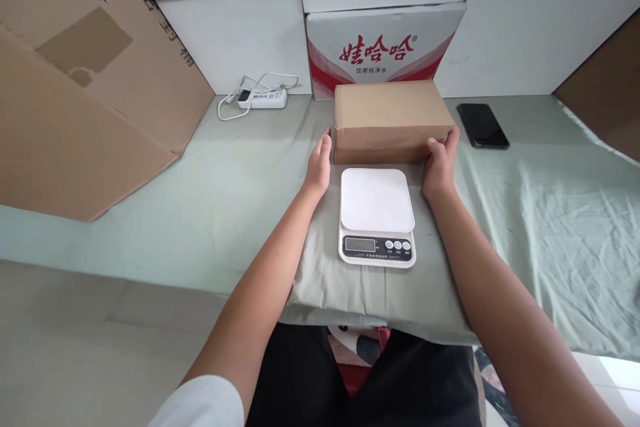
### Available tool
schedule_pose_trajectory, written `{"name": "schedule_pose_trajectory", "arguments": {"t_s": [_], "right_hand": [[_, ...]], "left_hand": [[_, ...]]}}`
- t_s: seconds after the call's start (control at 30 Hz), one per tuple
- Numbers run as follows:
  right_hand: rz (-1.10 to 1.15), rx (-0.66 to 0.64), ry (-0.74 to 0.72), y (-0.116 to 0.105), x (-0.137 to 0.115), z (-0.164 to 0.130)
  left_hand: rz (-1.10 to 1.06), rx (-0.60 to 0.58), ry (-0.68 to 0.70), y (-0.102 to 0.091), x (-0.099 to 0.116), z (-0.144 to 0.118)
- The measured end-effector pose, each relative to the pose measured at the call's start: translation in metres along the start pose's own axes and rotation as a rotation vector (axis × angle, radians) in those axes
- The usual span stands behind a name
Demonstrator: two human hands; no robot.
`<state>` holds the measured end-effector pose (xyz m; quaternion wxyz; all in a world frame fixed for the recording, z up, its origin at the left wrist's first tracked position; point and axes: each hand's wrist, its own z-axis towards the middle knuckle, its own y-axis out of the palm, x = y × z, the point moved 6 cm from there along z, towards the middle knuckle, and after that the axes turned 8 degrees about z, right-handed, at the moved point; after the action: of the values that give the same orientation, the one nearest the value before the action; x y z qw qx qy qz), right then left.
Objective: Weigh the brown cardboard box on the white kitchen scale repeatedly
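A closed brown cardboard box point(385, 107) rests on the cloth-covered table. My right hand point(441, 157) grips its front right corner, thumb against the front face and fingers along the right side. Beside the box's left end is my left hand point(319, 163), its fingers stretched out and a narrow gap showing between it and the cardboard. Between my forearms, just in front of the box, lies a white digital kitchen scale point(377, 203). Its platform is bare and its small display point(360, 245) looks blank.
A black phone point(483, 125) lies right of the box. At the back left sits a white power strip point(263, 99) with a loose cable. A white-and-red carton point(383, 47) stands behind. Large cardboard sheets point(100, 113) flank the green tablecloth point(225, 200).
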<state>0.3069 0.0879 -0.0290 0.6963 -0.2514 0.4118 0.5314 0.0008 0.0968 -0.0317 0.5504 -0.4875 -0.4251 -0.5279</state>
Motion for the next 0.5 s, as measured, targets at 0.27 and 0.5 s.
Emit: {"name": "schedule_pose_trajectory", "arguments": {"t_s": [0.27,0.5], "right_hand": [[-0.048,-0.042,0.022,0.007,-0.007,-0.003],[-0.033,-0.055,-0.073,0.014,-0.055,-0.009]], "left_hand": [[0.021,-0.021,0.003,0.004,0.004,0.0],[0.016,-0.03,0.201,0.0,0.045,-0.023]]}}
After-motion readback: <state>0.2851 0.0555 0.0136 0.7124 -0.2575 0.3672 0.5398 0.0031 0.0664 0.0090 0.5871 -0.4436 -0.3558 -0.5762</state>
